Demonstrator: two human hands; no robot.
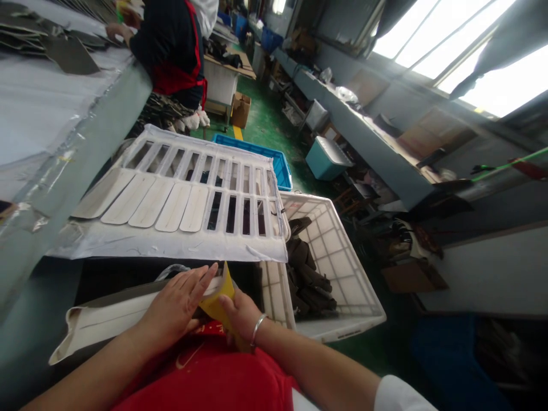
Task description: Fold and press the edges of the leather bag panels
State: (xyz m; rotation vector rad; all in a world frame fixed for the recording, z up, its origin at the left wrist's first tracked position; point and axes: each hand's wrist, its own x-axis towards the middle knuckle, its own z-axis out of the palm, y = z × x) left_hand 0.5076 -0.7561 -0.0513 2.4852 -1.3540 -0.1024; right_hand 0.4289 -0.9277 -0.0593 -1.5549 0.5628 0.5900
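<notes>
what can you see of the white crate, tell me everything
The white crate is open-topped and roughly rectangular, and looks like plastic, with a grid pattern on its walls and a plain rim. Dark print on the near rim is too small to read. It sits upright beside the white-covered rack, whose right end hides part of it. Limp dark pieces lie heaped against its left side, leaving the right part unfilled.

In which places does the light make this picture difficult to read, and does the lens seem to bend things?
Head view: the windows burn out to white, with haze around them; the blue shape at lower right sinks into shadow; the table edge's plastic film glints; the room leans strongly, probably wide-angle stretching.
</notes>
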